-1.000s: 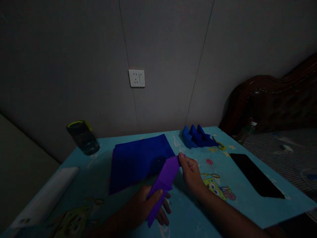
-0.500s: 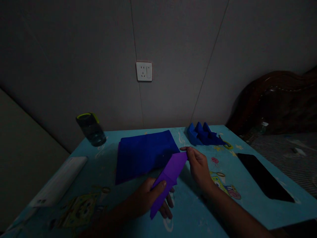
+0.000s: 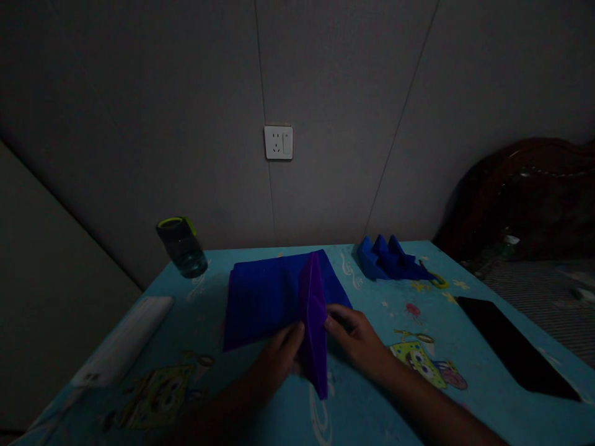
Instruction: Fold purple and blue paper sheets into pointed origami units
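Note:
A folded purple paper [image 3: 314, 322], long and pointed at both ends, stands nearly on edge between my hands, its long side running away from me. My left hand [image 3: 279, 356] grips it from the left, thumb against its side; the other left fingers are mostly hidden. From the right, my right hand [image 3: 353, 334] pinches a middle flap between thumb and forefinger. Just behind the paper lies a stack of dark blue sheets [image 3: 264, 300], with a purple edge showing under its left side.
Blue folded paper boats [image 3: 388, 260] sit at the back right beside yellow-handled scissors [image 3: 437, 280]. A dark flat slab [image 3: 514, 347] lies at the right. At the left are a tinted bottle [image 3: 186, 251] and a white power strip [image 3: 125, 341]. The table [image 3: 372, 409] has a cartoon-print cover.
The purple paper has turned from slanting flat to upright on edge. My right hand has moved from its far tip down to its middle, and the view has shifted slightly.

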Available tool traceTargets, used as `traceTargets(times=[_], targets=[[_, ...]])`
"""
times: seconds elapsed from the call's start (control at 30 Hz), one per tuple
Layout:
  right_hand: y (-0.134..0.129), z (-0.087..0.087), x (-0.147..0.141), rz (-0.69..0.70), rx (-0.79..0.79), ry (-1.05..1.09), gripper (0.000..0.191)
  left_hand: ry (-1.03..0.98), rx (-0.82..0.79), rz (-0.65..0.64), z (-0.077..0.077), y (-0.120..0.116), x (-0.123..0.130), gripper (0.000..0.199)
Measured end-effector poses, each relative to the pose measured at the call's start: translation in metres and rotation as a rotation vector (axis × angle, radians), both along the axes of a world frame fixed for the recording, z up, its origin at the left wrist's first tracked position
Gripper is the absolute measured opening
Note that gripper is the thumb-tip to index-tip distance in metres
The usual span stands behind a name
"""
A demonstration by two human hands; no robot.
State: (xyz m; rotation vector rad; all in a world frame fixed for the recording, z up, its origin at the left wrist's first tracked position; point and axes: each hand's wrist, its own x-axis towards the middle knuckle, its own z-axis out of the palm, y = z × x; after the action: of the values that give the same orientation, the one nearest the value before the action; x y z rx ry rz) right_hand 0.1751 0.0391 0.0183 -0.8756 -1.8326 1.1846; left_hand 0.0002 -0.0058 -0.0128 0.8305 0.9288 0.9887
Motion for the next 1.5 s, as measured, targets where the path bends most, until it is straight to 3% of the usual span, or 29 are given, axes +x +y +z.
traceTargets(times=[0.13,0.3,0.5,0.67,0.9,1.13,1.3,1.5], targets=[[0.003,0.002,0.004,-0.101,0.053,-0.052,0.028,0.066,0.166,0.08,0.007,0.0,0.001,0.059],[-0.002,-0.002,0.004,-0.202,0.248,-0.218,0.022,0.063,0.228,0.078,0.015,-0.003,0.0,0.057],[-0.014,-0.008,-0.004,-0.198,0.409,-0.386,0.023,0.226,0.313,0.043,0.01,-0.007,0.0,0.065],[-0.017,-0.009,-0.007,-0.097,0.398,-0.417,0.036,0.397,0.3,0.133,0.004,-0.005,0.001,0.058],[-0.016,-0.006,-0.008,-0.136,0.316,-0.362,0.034,0.484,0.37,0.246,0.011,-0.006,0.001,0.047],[-0.016,0.0,-0.008,-0.216,0.223,-0.391,0.026,0.56,0.389,0.213,0.018,-0.006,0.002,0.039],[-0.013,-0.001,-0.007,-0.23,0.19,-0.331,0.031,0.582,0.412,0.154,0.017,-0.009,0.0,0.047],[-0.012,0.0,-0.005,-0.205,0.246,-0.434,0.033,0.551,0.392,0.16,0.018,-0.01,0.002,0.044]])
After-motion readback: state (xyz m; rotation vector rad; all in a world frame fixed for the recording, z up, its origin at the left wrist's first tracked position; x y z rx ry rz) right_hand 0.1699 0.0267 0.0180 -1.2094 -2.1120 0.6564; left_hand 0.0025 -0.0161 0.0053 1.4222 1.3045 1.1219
